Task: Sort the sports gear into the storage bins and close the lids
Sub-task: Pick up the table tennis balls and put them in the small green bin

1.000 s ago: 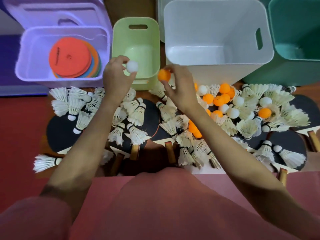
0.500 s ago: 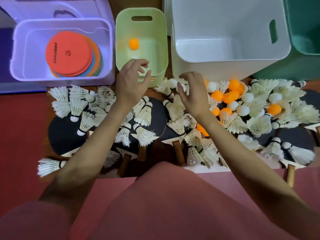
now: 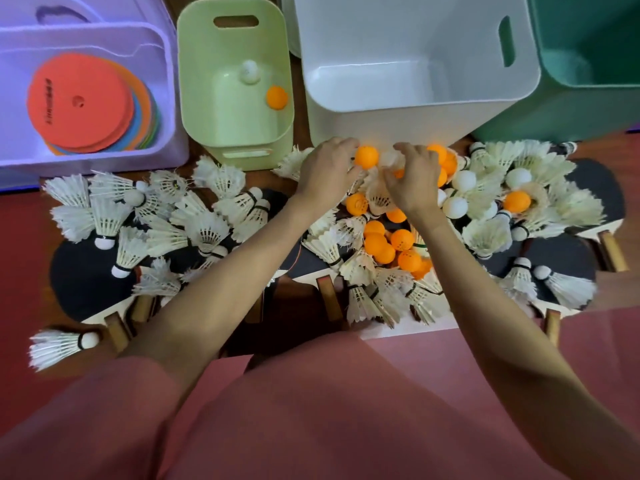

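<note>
Orange and white table-tennis balls (image 3: 391,244) and feather shuttlecocks (image 3: 204,230) lie heaped over black paddles (image 3: 79,282) on the floor. My left hand (image 3: 325,173) pinches an orange ball (image 3: 367,156) just in front of the white bin (image 3: 408,123). Close beside it, my right hand (image 3: 414,181) curls its fingers round a blurred white ball (image 3: 390,159). The light green bin (image 3: 239,140) holds one white ball (image 3: 250,71) and one orange ball (image 3: 276,97).
A purple bin (image 3: 173,109) at the left holds a stack of flat coloured discs (image 3: 79,102), its lid behind it. A teal bin (image 3: 554,112) stands at the far right. One shuttlecock (image 3: 59,346) lies apart at the lower left. My pink-clad knees fill the foreground.
Both hands let their balls fall into the green bin, then moved right and down to the pile in front of the white bin, where each has taken hold of another ball.
</note>
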A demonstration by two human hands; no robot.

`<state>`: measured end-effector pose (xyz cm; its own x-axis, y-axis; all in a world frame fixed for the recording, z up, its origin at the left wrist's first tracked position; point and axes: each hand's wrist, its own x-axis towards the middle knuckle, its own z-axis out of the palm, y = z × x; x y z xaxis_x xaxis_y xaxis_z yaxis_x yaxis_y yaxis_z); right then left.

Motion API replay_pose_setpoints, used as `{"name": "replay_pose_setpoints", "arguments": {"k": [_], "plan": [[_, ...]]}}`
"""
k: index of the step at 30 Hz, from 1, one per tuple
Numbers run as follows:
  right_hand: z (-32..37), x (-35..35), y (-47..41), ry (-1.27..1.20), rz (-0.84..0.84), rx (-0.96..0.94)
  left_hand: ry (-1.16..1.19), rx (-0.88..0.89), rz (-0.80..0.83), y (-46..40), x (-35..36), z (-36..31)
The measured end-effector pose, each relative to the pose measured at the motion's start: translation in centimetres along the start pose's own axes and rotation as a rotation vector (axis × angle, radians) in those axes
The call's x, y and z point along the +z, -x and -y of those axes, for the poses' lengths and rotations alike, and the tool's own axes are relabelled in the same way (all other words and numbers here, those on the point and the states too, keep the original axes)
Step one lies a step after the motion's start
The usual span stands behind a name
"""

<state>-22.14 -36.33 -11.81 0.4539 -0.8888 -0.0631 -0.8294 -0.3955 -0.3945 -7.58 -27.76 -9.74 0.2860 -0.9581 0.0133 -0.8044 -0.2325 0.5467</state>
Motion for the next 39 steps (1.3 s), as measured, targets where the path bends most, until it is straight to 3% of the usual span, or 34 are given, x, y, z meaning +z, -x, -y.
{"name": "replay_pose_setpoints", "arguments": {"k": [10,15,20,24,27,31,39], "plan": [[-0.2,0.1,-1.6,0.054,0.078,0.012,-0.122,-0.127,-0.021,-1.2,3.1,-1.9],[-0.4,-1.0,-0.4,-0.075,-0.042,0.009,0.095,-0.092,-0.13,0.6,1.5,-1.2],[1.3,-1.3,2.7,-0.235,-0.097,-0.155,0.212,-0.007,-0.31,4.7,-2.6,1.6],[5.5,-1.1,3.1,-0.256,-0.04,-0.393,0.214,-0.152,-0.518,4.9,-6.6,4.6],[9.5,-0.8,1.8,-0.293,-0.061,-0.485,0.194,-0.258,-0.472,3.8,-9.1,7.4],[13.3,-0.3,0.3,-0.384,-0.101,-0.455,0.109,-0.39,-0.425,2.7,-10.3,10.0],[16.0,1.5,-0.4,-0.411,-0.153,-0.363,0.002,-0.389,-0.335,2.9,-10.2,11.7]]}}
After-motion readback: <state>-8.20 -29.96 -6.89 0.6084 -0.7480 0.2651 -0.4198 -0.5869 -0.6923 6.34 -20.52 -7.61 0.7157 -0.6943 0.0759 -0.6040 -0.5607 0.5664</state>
